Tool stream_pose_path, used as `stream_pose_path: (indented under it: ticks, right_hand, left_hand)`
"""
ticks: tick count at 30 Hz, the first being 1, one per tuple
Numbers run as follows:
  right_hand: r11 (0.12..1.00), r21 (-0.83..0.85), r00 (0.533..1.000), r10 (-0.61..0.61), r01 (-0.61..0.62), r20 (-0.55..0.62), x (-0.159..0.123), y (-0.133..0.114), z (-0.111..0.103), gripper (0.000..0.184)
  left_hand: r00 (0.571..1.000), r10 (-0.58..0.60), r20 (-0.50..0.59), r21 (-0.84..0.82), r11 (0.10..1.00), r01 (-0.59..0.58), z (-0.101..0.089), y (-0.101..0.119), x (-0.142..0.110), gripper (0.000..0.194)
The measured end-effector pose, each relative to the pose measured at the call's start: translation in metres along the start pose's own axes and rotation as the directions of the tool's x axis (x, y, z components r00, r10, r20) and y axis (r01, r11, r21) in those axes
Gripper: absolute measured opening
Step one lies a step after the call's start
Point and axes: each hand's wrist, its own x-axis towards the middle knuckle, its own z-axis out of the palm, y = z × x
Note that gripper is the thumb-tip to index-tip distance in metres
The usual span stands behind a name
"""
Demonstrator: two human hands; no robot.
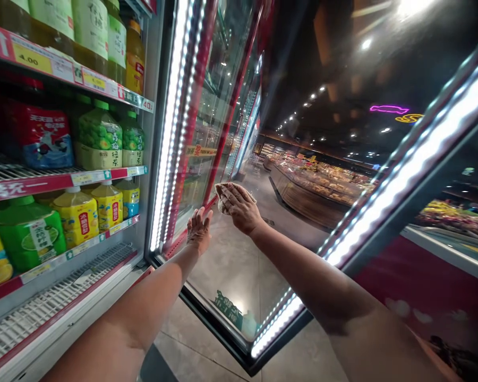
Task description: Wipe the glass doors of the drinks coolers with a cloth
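Observation:
My right hand (242,212) presses a light brown cloth (224,192) flat against the glass pane of an open fridge door (239,281). The fingers lie over the cloth, which shows around their tips. Left of it and a little lower, my left hand (199,233) has its fingers apart and holds nothing; it is at or close to the same glass, and whether it touches cannot be made out. Bright LED strips (279,323) run along the door's frame. A green sticker (228,309) sits low on the pane.
At the left is the open fridge with bottle shelves (56,183), holding green tea bottles (100,135), yellow drink bottles (76,215) and a red-blue pack (43,135). A wire rack (59,302) lies at the bottom. Through the glass, produce displays (314,183) stand on a tiled floor.

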Motion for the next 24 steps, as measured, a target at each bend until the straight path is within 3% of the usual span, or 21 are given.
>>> stream_pose_path:
  ticks: [6,10,14,18,24]
  right_hand:
    - [0.999,-0.012,0.999,-0.036,0.036,0.023,-0.018,0.003,-0.007,0.054]
    - [0.999,-0.021,0.999,-0.024,0.025,0.029,-0.028,0.002,-0.011,0.057]
    - [0.995,-0.002,0.994,-0.095,0.095,0.059,-0.035,0.004,-0.018,0.053]
    - [1.0,0.005,0.999,-0.022,0.022,0.05,-0.043,0.007,-0.028,0.057]
    - [0.994,0.077,0.991,-0.081,0.073,0.109,-0.06,0.011,-0.037,0.059]
  left_hand:
    - [0.999,-0.006,-0.035,-0.041,0.999,0.005,0.004,0.006,-0.002,0.081]
    - [1.0,0.016,0.004,-0.145,0.989,-0.015,0.007,0.009,-0.003,0.092]
    - [0.997,0.021,0.072,-0.255,0.967,-0.002,0.001,0.013,-0.003,0.102]
    - [0.987,0.009,0.163,-0.335,0.941,0.047,-0.015,0.022,0.0,0.108]
    - [0.927,-0.013,0.374,-0.395,0.903,0.172,-0.034,0.029,0.005,0.099]
